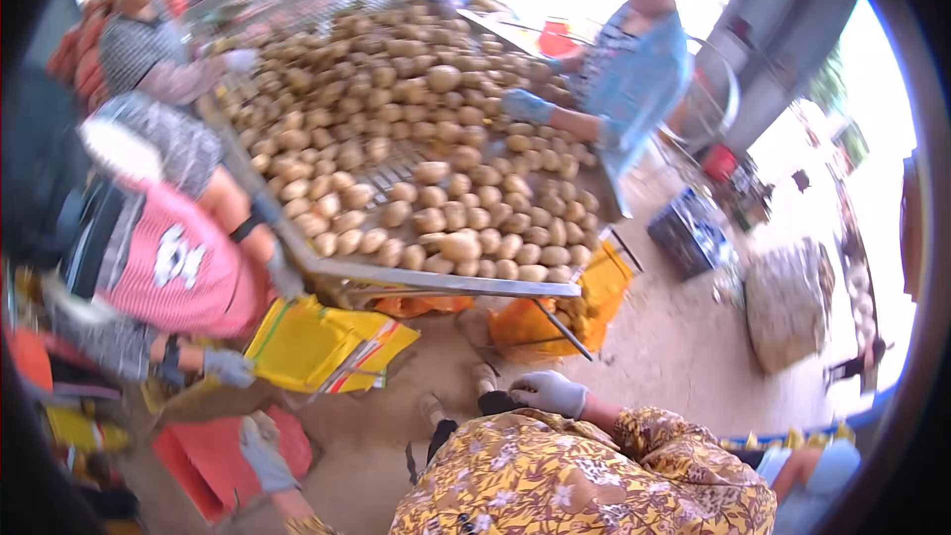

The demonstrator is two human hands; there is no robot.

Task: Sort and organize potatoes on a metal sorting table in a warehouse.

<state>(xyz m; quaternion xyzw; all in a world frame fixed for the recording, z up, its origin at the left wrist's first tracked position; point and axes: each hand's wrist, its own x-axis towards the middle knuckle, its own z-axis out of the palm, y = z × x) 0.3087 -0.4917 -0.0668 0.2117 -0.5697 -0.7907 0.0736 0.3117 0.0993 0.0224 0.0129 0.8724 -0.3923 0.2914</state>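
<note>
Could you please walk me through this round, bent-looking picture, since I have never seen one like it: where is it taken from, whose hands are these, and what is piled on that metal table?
The picture comes from a wide fisheye camera worn on a person's head, looking down; that is why straight edges bend near the rim. No machine is at work here, only people's hands. The wearer's yellow flowered sleeve fills the bottom. Their right hand, in a pale glove, rests low in front of them, apparently empty. Their left hand, also gloved, hangs near a red container and seems to hold nothing. Ahead stands a slanted metal sorting table heaped with potatoes. Other people stand around it; one in a blue top reaches a blue-gloved hand onto the pile. Yellow sacks hang below the table's edge.
</note>
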